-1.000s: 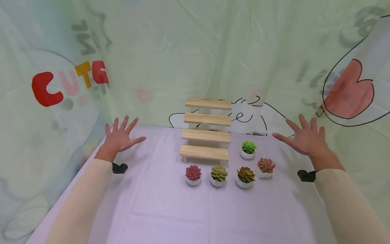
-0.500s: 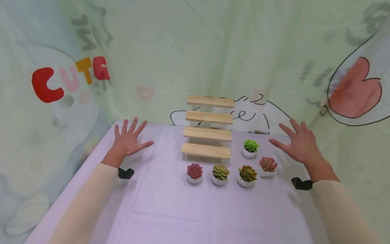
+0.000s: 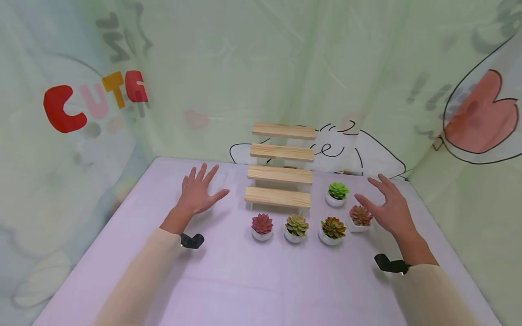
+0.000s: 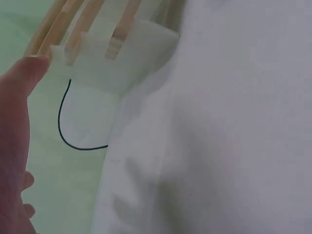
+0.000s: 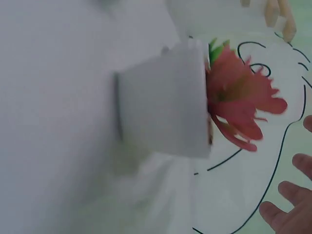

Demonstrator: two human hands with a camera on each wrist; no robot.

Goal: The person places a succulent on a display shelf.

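Note:
My left hand (image 3: 198,194) hovers over the table left of a stepped wooden shelf (image 3: 279,174), fingers spread and holding nothing. On the other side, my right hand (image 3: 389,208) is beside a pink succulent (image 3: 360,216) in a white square pot, fingers extended and apart from it. That same pink succulent (image 5: 239,97) fills much of the right wrist view. Behind it stands a bright green succulent (image 3: 337,193). In front of the shelf are a dark red succulent (image 3: 262,226), a pale green one (image 3: 296,227) and a brownish one (image 3: 332,230), all in white round pots.
A lilac cloth (image 3: 244,290) covers the table. Behind the shelf hangs a pale green printed curtain (image 3: 228,68), which also encloses both sides. A black wrist device (image 3: 192,241) sits on the left wrist, another black device (image 3: 391,264) on the right.
Both hands have moved inward, the left rightward toward the shelf, the right leftward and closer to the pink succulent. The pots and shelf have shifted only slightly with the head view.

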